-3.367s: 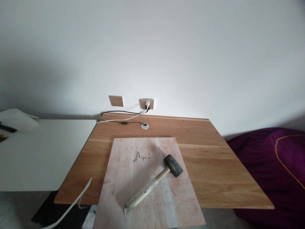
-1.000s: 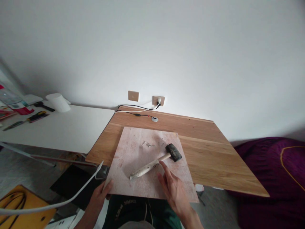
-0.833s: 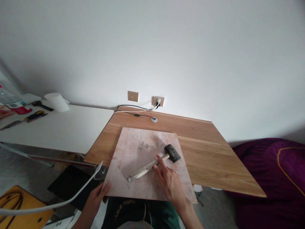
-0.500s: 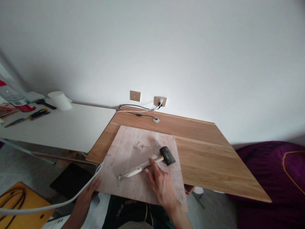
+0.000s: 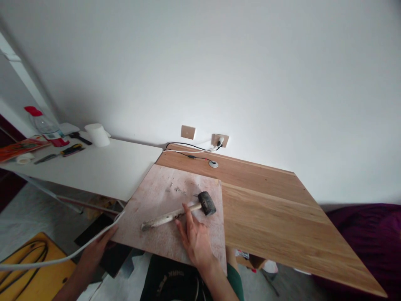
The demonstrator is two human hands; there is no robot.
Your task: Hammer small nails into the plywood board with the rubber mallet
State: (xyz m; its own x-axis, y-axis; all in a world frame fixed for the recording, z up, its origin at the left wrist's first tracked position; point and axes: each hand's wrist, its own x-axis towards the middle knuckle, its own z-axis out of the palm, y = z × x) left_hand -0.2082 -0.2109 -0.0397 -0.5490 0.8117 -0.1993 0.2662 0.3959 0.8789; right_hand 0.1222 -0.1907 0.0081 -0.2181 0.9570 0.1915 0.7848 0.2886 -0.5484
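Observation:
My left hand [image 5: 102,241] grips the left edge of a pale, stained square board [image 5: 150,184], its fingers partly hidden beneath. A rubber mallet [image 5: 207,203] with a black head and worn light handle lies across the board. Over the board's near right part, my right hand [image 5: 196,243] has its index finger across the mallet handle and its thumb on the near side. Several small metal pieces, like screws [image 5: 179,190], are scattered beyond the handle. The board overhangs the front of a wooden desktop [image 5: 266,209].
A white table [image 5: 125,163] at left bears a bottle [image 5: 46,127], a white roll [image 5: 97,134] and a yellow-black tool [image 5: 72,149]. A white cable [image 5: 78,253] runs past my left hand. Cords [image 5: 191,156] cross the desktop's back. A purple cushion [image 5: 360,234] lies right.
The board has slid left across the desktop, carrying the mallet and small metal pieces. Both hands have moved left with it. The view has turned slightly left.

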